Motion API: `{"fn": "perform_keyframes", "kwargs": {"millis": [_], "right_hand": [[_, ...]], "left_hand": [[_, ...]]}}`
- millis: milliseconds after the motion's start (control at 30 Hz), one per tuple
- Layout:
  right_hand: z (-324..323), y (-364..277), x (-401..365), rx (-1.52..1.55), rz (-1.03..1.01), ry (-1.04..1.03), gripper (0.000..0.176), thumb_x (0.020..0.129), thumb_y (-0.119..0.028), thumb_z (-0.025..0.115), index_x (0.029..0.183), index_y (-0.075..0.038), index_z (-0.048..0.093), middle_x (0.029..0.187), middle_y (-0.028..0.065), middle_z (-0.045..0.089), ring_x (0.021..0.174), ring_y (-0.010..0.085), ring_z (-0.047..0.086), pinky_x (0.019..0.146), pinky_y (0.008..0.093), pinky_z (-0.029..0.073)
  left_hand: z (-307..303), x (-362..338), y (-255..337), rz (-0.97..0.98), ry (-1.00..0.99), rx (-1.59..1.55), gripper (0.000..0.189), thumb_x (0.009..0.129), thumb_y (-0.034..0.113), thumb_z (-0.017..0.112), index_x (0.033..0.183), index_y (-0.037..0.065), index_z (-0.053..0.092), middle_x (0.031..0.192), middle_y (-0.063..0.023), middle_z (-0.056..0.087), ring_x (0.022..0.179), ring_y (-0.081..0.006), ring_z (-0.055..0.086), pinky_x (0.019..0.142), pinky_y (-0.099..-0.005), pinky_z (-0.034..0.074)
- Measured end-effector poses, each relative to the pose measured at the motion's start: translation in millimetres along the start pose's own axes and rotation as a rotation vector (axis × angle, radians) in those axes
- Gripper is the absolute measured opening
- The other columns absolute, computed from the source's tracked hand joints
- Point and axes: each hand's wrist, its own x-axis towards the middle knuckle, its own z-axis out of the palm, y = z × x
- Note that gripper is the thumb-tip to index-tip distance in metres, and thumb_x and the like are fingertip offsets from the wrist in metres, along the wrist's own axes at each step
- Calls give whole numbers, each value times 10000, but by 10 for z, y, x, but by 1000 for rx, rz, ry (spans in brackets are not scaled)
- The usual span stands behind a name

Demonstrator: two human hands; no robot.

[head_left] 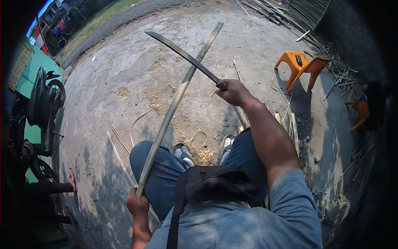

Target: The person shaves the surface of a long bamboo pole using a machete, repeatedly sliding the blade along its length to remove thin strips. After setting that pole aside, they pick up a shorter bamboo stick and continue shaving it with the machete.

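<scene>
My left hand [137, 202] is closed round the near end of a long split bamboo strip [166, 120]. The strip slants away over my left knee, its far end up and to the right. In my right hand [233, 92] is the dark handle of a machete [182, 53]. Its long blade points up and to the left and crosses the bamboo strip in this view, well toward the strip's far end.
Pale shavings [203, 155] lie between my sandaled feet, with loose bamboo strips [120, 155] beside my left leg. An orange plastic chair [300, 66] stands at the right, a dark object on it. A motorcycle [43, 103] and another person's foot [72, 181] are at the left.
</scene>
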Motion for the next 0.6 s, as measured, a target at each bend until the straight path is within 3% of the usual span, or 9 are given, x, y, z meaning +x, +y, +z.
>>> {"fn": "perform_keyframes", "kwargs": {"millis": [67, 233, 300, 400, 433, 500, 600], "right_hand": [[-21, -178, -102, -4, -28, -68, 242, 923, -310, 696, 1035, -99, 742, 948, 154, 749, 921, 326, 716, 826, 425, 543], [111, -479, -293, -492, -362, -207, 140, 855, -279, 713, 947, -178, 743, 871, 112, 723, 931, 318, 714, 810, 457, 567], [42, -497, -283, -547, -377, -248, 159, 862, -297, 717, 961, -177, 750, 895, 108, 735, 925, 320, 713, 807, 455, 565], [-131, -293, -107, -379, -81, -258, 244, 871, -323, 743, 1056, -166, 759, 978, 130, 755, 950, 330, 711, 835, 434, 551], [-195, -183, -45, -281, 23, -169, 286, 874, -324, 755, 1087, -134, 756, 977, 133, 757, 946, 302, 717, 844, 416, 542], [-250, 61, 94, -101, 153, -60, 322, 880, -320, 755, 1110, -95, 746, 980, 136, 758, 936, 276, 717, 843, 402, 535], [-234, 155, 98, -48, 237, -78, 349, 875, -319, 760, 1114, -65, 737, 983, 144, 753, 939, 268, 713, 840, 400, 529]], "left_hand": [[23, -4, -6, -10, -20, -16, 262, 784, 105, 584, 1010, 38, 699, 851, -264, 688, 817, -502, 661, 727, -556, 515], [37, 14, -19, -3, -20, -21, 262, 787, 110, 585, 1015, 46, 698, 870, -250, 696, 826, -499, 663, 730, -554, 516], [47, 16, -27, -3, 2, 8, 268, 787, 115, 590, 1026, 55, 694, 879, -244, 698, 832, -495, 664, 731, -555, 516], [58, -20, -56, -20, 35, 62, 281, 789, 124, 602, 1051, 72, 688, 899, -233, 702, 846, -485, 667, 733, -556, 517], [65, -20, -53, -41, 34, 79, 286, 790, 128, 606, 1060, 77, 687, 907, -228, 704, 851, -481, 668, 735, -554, 518], [75, -5, -40, -51, 42, 88, 291, 794, 133, 612, 1072, 87, 686, 917, -220, 707, 855, -475, 671, 737, -551, 521], [38, 9, -75, -26, 63, 89, 287, 799, 137, 615, 1073, 96, 688, 917, -211, 708, 849, -470, 672, 736, -549, 523]]}}
